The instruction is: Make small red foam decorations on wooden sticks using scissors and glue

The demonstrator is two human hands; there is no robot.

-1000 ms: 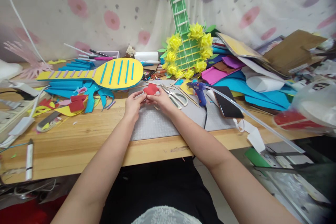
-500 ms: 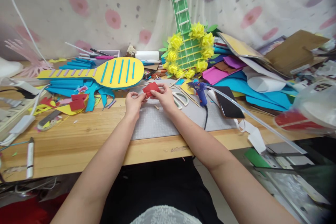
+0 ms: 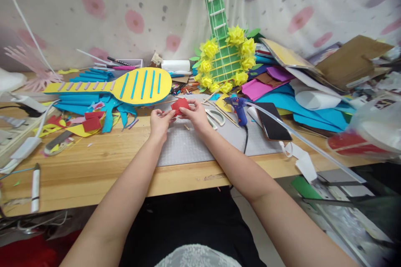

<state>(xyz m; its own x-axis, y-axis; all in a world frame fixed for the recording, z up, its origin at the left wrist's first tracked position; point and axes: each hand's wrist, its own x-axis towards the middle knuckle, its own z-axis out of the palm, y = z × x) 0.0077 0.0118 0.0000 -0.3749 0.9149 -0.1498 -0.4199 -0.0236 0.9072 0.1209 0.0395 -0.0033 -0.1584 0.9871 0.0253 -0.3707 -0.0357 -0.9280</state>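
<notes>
A small piece of red paper (image 3: 179, 105) is held up over the grey cutting mat (image 3: 184, 152). My left hand (image 3: 160, 123) pinches its lower left edge between thumb and fingers. From the right, my right hand (image 3: 197, 115) grips the same paper, with the thumb in front and fingers behind. Scissors with pale handles (image 3: 217, 116) lie on the mat just beyond my right hand. Further right rests a blue glue gun (image 3: 239, 110) with its black cord. Behind my hands lies a yellow paper lute shape (image 3: 142, 85) with blue strips.
A green paper guitar (image 3: 224, 64) ringed with yellow flowers leans at the back. Coloured paper sheets (image 3: 316, 106) pile up on the right, near a phone (image 3: 274, 121). Red and yellow scraps (image 3: 90, 124) and a power strip (image 3: 14, 142) lie left. A white marker (image 3: 36, 187) is near the front edge.
Hardly anything differs. Both hands keep their grip on the red paper in the same place, with only a very slight shift of the fingers.
</notes>
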